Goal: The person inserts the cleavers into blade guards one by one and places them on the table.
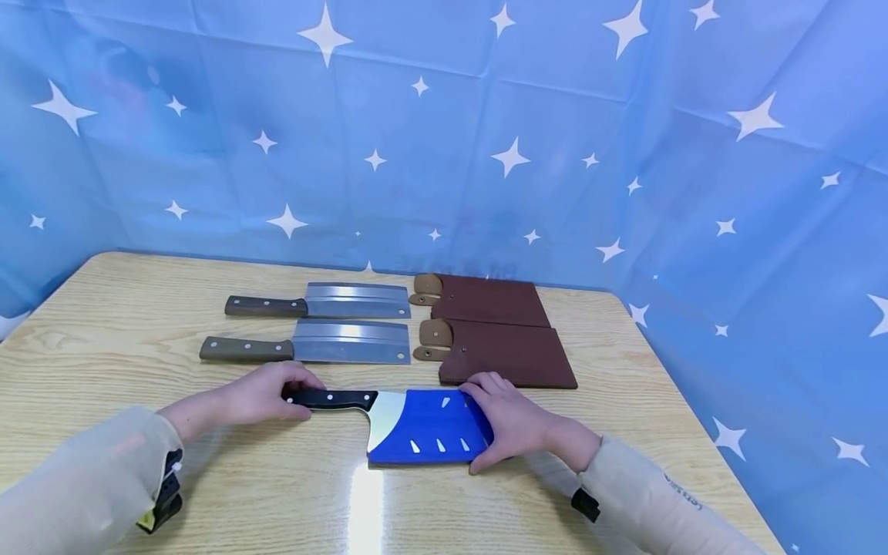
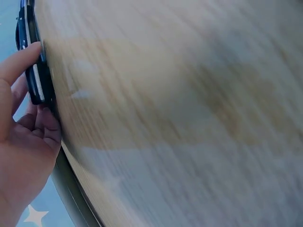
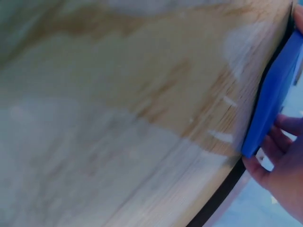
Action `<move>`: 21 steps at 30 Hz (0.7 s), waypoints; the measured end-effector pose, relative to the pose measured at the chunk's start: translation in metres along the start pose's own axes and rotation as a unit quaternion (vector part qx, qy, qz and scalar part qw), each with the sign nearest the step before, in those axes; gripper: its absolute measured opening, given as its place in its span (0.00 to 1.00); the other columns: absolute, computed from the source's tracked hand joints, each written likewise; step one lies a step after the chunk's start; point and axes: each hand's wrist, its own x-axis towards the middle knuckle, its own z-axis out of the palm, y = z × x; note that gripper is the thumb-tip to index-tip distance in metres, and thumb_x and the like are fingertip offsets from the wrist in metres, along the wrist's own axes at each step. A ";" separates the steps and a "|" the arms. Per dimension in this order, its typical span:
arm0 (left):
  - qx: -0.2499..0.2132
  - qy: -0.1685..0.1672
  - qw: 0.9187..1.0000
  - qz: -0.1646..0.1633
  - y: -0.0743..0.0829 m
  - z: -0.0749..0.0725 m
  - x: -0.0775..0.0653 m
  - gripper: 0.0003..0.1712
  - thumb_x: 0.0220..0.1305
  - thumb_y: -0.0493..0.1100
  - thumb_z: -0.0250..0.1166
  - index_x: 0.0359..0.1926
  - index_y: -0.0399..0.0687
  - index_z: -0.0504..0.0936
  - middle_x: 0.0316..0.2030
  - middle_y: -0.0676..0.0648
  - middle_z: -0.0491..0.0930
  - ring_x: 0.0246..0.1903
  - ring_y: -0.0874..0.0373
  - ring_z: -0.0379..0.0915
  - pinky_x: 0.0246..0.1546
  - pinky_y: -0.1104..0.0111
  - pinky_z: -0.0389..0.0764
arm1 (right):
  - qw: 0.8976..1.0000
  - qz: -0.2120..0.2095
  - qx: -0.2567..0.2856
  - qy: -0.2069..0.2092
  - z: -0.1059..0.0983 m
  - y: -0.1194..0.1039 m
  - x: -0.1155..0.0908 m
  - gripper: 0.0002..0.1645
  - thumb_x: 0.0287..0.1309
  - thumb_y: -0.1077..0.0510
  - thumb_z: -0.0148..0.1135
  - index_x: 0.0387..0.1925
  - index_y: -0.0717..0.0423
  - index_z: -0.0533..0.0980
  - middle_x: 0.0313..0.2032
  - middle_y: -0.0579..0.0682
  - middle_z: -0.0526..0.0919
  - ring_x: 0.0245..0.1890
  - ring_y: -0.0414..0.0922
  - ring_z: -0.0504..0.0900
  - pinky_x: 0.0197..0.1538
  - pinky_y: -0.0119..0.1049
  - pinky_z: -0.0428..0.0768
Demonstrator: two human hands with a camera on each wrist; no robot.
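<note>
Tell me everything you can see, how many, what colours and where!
Starry cloth: 1, blue and white, at the back
Table: 1, light wood colour, in front of the cloth
Bare cleavers: 2, silver and brown, towards the table's back
Flat sheaths: 2, dark brown and tan, right of those
Black-handled cleaver: 1, black and silver, in front
Blue sheath: 1, blue, over most of that blade
Sleeves: 2, pale beige, one each side
Wrist gadgets: 2, mostly black, near the cuffs
Left grip: 1, bare, holding the black-handled cleaver
Right grip: 1, bare, holding the blue sheath
</note>
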 end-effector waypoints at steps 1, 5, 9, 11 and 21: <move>0.000 0.000 1.000 0.004 0.000 0.000 0.000 0.18 0.52 0.47 0.69 0.45 0.47 0.82 0.41 0.50 0.79 0.39 0.65 0.70 0.38 0.73 0.72 | 1.000 -0.002 -0.002 0.000 0.000 0.000 0.000 0.64 0.27 0.26 0.70 0.63 0.57 0.62 0.56 0.50 0.66 0.56 0.45 0.63 0.55 0.45 0.68; -0.013 0.001 1.000 0.006 -0.001 -0.004 -0.002 0.22 0.52 0.49 0.69 0.46 0.44 0.81 0.41 0.49 0.79 0.37 0.67 0.69 0.36 0.74 0.72 | 1.000 0.000 0.003 -0.002 -0.002 0.001 0.000 0.64 0.27 0.24 0.68 0.63 0.55 0.63 0.56 0.48 0.67 0.55 0.44 0.64 0.55 0.45 0.68; -0.023 0.010 1.000 -0.013 -0.003 -0.013 -0.005 0.25 0.53 0.49 0.68 0.49 0.41 0.79 0.41 0.48 0.80 0.38 0.65 0.72 0.37 0.74 0.75 | 0.999 0.004 0.032 0.009 -0.011 0.005 -0.001 0.58 0.32 0.28 0.69 0.63 0.53 0.63 0.55 0.48 0.69 0.55 0.44 0.65 0.56 0.47 0.69; -0.019 0.020 0.999 -0.019 -0.004 -0.020 -0.006 0.24 0.54 0.49 0.68 0.50 0.41 0.78 0.40 0.48 0.80 0.37 0.66 0.72 0.37 0.74 0.75 | 0.998 0.008 0.057 0.019 -0.017 0.010 -0.001 0.55 0.36 0.32 0.70 0.64 0.53 0.63 0.57 0.50 0.69 0.57 0.48 0.66 0.58 0.50 0.69; 0.022 0.094 0.995 -0.037 -0.018 -0.051 -0.005 0.24 0.53 0.47 0.68 0.50 0.41 0.79 0.41 0.46 0.82 0.40 0.58 0.75 0.40 0.71 0.75 | 0.990 0.085 0.091 0.062 -0.037 0.060 0.007 0.54 0.44 0.38 0.68 0.69 0.53 0.57 0.66 0.59 0.61 0.67 0.60 0.56 0.61 0.65 0.60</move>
